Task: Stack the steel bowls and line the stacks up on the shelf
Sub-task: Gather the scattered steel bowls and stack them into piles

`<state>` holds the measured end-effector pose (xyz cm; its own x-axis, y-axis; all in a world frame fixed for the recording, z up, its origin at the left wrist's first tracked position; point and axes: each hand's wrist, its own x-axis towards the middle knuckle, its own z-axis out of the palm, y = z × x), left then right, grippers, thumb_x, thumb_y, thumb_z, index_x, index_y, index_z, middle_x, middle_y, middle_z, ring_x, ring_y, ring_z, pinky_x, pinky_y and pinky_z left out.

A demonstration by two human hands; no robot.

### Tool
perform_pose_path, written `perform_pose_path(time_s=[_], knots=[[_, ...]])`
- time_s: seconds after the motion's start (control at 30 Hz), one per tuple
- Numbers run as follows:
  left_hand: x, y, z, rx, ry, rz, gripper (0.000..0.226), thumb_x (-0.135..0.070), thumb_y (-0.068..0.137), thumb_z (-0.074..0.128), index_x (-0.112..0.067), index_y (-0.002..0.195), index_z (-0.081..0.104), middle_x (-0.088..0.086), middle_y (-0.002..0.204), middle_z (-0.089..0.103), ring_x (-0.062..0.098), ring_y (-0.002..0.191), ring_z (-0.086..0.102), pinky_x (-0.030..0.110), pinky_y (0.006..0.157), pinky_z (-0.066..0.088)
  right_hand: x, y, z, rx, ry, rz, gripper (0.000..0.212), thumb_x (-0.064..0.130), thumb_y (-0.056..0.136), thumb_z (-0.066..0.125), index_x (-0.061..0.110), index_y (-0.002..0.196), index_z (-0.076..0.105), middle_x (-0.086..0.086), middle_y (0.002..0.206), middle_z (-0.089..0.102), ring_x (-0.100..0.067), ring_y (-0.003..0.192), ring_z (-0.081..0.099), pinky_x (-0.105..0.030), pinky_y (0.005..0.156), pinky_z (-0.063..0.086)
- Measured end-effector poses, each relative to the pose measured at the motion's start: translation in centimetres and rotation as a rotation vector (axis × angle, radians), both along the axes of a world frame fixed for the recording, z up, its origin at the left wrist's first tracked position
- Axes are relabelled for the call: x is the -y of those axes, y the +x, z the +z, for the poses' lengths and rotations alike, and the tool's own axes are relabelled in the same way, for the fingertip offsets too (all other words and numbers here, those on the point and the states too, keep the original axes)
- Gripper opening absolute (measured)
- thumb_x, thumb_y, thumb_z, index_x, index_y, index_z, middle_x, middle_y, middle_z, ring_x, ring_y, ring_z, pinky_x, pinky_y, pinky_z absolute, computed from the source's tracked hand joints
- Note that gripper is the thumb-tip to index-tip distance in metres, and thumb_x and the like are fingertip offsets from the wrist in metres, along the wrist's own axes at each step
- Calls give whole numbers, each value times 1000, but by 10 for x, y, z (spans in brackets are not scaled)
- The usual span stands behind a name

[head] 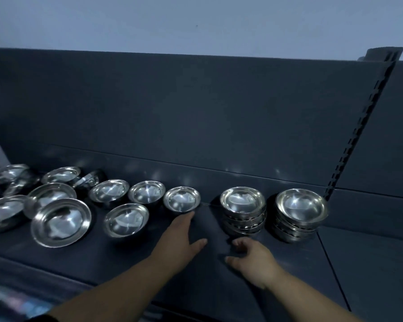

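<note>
Nearest the viewer, two bare forearms reach forward over a dark shelf [126, 256]. The right hand [251, 259] hovers low above the shelf surface, fingers loosely curled and parted, grasping nothing, just in front of the left stack [243, 211]. The left hand [180, 235] extends flat with fingers pressed together and thumb spread to the right; its fingertips reach the near rim of a single steel bowl [182, 199], though actual contact cannot be told.

To the right stand two stacks of nested steel bowls, upright and side by side: the left stack and, near it but apart, the right stack [301, 214], which sits close to the slotted upright [358, 126] of the shelving.

To the left, loose bowls lie scattered open side up: one near the front [126, 220], two behind it in a row [109, 190] [147, 192], and wider-rimmed bowls [61, 222] farther left, several overlapping or tilted. Behind everything rises the dark back panel [172, 108], and above it a pale wall [196, 24].
</note>
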<state>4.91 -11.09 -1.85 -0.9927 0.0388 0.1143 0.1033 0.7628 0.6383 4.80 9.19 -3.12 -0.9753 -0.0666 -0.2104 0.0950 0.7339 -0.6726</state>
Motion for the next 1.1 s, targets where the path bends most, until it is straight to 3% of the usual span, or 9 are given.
perform_pose_path(time_s=[0.27, 0.43, 0.57, 0.73, 0.8, 0.87, 0.97, 1.1], knots=[[134, 5, 23, -162, -111, 137, 70, -35, 83, 67, -21, 144, 35, -1, 148, 38, 14, 135, 36, 20, 107, 25, 126, -20, 15, -36, -17, 123, 50, 34, 82, 72, 22, 128, 57, 8, 123, 60, -3, 99, 54, -8, 78, 34], [230, -1, 28, -203, -198, 239, 64, -34, 82, 68, -16, 138, 43, 4, 143, 43, 19, 133, 39, 27, 109, 31, 198, -28, 21, -50, -14, 87, 66, 44, 82, 70, 21, 139, 45, -1, 139, 53, -17, 126, 51, -22, 102, 38], [288, -11, 24, -191, -231, 329, 63, -30, 83, 66, -11, 139, 43, 9, 140, 46, 26, 130, 41, 37, 109, 35, 233, -33, 21, -40, -49, -52, 72, 40, 85, 67, 16, 144, 35, -9, 144, 47, -25, 131, 46, -29, 104, 37], [332, -21, 16, -94, -288, 300, 45, -29, 88, 59, -13, 130, 54, 9, 131, 54, 26, 120, 49, 35, 99, 40, 256, -36, 13, 35, -74, -248, 66, 34, 86, 67, 11, 141, 39, -9, 133, 58, -29, 121, 54, -31, 96, 43], [340, -25, 13, -66, -271, 270, 34, -26, 89, 57, -17, 122, 60, 5, 125, 60, 22, 114, 54, 32, 92, 44, 260, -35, 9, 50, -84, -312, 65, 32, 85, 65, 12, 141, 41, -7, 129, 60, -29, 115, 58, -39, 96, 50], [346, -27, 13, -52, -271, 247, 27, -21, 90, 51, -22, 114, 63, 1, 117, 65, 18, 106, 59, 27, 80, 44, 264, -34, 4, 63, -104, -366, 61, 29, 84, 63, 14, 140, 45, -5, 126, 62, -28, 107, 62, -44, 82, 58], [348, -31, 12, -57, -287, 193, 28, -17, 91, 48, -24, 114, 64, -2, 114, 66, 16, 104, 60, 25, 77, 41, 267, -31, 2, 81, -168, -435, 44, 27, 86, 59, 17, 129, 56, -6, 113, 66, -27, 89, 67, -33, 50, 58], [340, -36, 16, -65, -227, 165, 25, -20, 89, 51, -24, 108, 68, -2, 105, 69, 16, 98, 63, 28, 81, 49, 263, -29, 6, 43, -327, -533, 28, 25, 88, 59, 18, 114, 63, -5, 100, 68, -27, 78, 68, -30, 47, 55]])
